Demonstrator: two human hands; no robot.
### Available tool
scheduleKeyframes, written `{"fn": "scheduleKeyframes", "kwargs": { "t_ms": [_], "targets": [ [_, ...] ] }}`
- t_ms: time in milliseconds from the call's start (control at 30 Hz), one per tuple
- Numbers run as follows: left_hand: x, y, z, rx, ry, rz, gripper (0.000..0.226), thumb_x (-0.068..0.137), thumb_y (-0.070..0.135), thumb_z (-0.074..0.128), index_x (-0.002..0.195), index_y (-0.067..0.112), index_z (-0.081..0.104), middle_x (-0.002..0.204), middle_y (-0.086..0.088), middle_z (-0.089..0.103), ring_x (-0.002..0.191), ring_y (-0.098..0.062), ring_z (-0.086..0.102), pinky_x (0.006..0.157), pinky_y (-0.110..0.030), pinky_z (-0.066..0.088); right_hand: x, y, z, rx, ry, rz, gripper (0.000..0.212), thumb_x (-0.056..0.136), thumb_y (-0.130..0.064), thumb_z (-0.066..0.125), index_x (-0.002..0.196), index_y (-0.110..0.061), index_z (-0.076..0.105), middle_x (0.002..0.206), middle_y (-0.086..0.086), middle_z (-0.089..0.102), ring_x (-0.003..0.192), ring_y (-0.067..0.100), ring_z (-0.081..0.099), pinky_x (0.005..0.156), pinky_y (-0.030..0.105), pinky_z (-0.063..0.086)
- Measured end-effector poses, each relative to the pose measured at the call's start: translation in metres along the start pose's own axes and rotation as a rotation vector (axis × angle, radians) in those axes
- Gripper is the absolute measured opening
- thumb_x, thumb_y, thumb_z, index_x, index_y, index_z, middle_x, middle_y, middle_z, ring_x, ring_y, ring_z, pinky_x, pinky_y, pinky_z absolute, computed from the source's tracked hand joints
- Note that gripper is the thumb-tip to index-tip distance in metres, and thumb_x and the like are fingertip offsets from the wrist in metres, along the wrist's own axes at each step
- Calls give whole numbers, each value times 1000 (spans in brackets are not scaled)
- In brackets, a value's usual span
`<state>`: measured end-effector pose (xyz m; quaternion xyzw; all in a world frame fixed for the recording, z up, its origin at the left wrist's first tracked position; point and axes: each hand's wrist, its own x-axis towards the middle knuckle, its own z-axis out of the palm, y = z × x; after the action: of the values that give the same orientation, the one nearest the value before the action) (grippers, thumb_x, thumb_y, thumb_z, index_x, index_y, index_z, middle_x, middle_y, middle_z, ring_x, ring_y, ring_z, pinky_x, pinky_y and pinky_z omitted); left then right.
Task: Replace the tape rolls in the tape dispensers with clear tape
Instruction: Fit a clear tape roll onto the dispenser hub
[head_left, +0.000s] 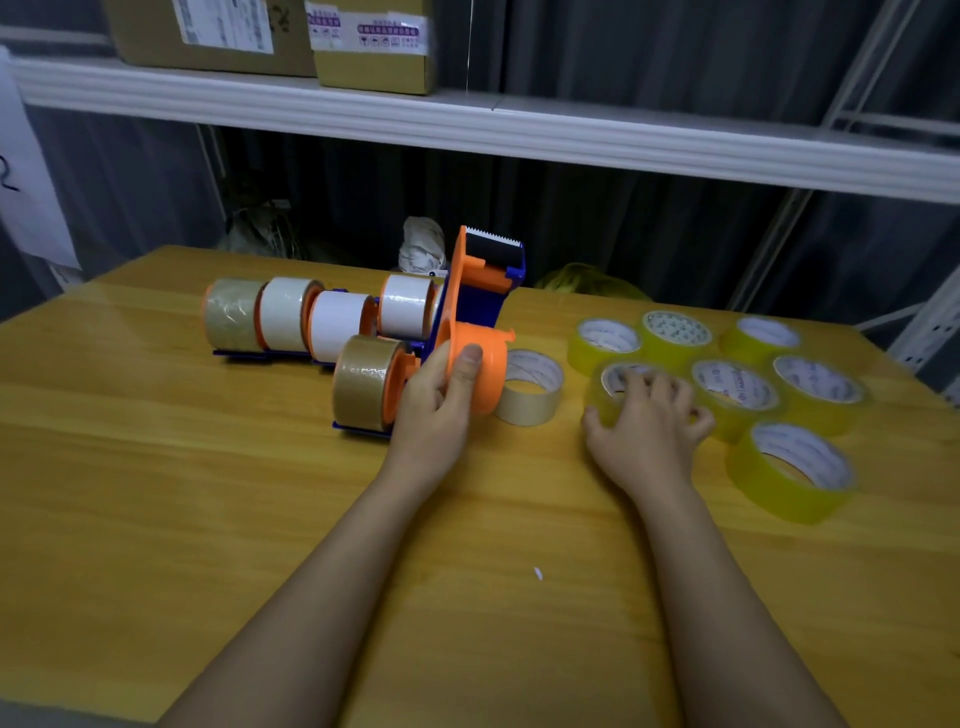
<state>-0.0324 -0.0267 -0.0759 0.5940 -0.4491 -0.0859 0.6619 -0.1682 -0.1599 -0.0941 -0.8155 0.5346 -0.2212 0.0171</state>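
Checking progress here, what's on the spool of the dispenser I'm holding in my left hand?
Nothing: the orange spool of the dispenser held by the left hand carries no roll. A beige roll lies on the table behind it, partly covered.

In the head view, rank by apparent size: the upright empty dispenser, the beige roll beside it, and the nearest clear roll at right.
1. Upright empty dispenser, held by the left hand.
2. Nearest clear roll, though nearness inflates it.
3. Beige roll, partly hidden.

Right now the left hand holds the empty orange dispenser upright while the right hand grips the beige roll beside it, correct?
Not quite. In the head view the left hand does hold the empty orange dispenser upright, but the right hand grips a clear yellowish roll; the beige roll lies untouched.
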Motion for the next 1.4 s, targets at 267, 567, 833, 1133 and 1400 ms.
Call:
{"fn": "scheduleKeyframes", "kwargs": {
  "t_ms": [267, 567, 833, 1133, 1400],
  "targets": [
    [-3, 3, 0, 13, -63, -25, 31, 94, 41, 38, 88, 19, 59, 68, 3, 56, 68, -25, 59, 61, -47, 49, 0, 1, 4, -59, -21, -21, 41, 94, -40, 56, 129, -20, 53, 126, 3, 60, 128, 23, 39, 110, 48, 14],
    [-3, 4, -2, -23, -40, -96, 26, 93, 44, 39, 89, 28, 60, 69, 10, 59, 75, -26, 63, 68, -60, 51, -5, -6, -2, 85, 178, -97, 36, 93, -39, 57, 116, -13, 59, 111, 3, 64, 112, 23, 48, 90, 38, 15],
    [3, 5, -2, -74, 55, -113, 29, 97, 38, 33, 85, 26, 56, 74, 7, 56, 69, -1, 55, 71, -25, 48, -17, -18, -14, 773, 361, -187, 35, 84, -45, 63, 93, -11, 62, 88, -1, 61, 86, 15, 54, 78, 28, 39],
    [1, 9, -3, -91, 22, -88, 40, 97, 45, 33, 89, 15, 58, 73, -6, 54, 70, -13, 57, 70, -28, 51, -37, -45, -29, 1333, 73, -109, 22, 83, -39, 56, 95, -20, 55, 84, -12, 58, 74, -9, 55, 68, 9, 43],
    [-5, 16, 1, -88, 28, -9, 24, 93, 39, 35, 89, 25, 54, 86, -30, 55, 78, -36, 55, 68, -44, 49, -42, -51, -31, 1453, 22, -67, 16, 100, -15, 44, 114, -14, 52, 83, -23, 47, 78, -15, 59, 65, -3, 38]
  ]
}}
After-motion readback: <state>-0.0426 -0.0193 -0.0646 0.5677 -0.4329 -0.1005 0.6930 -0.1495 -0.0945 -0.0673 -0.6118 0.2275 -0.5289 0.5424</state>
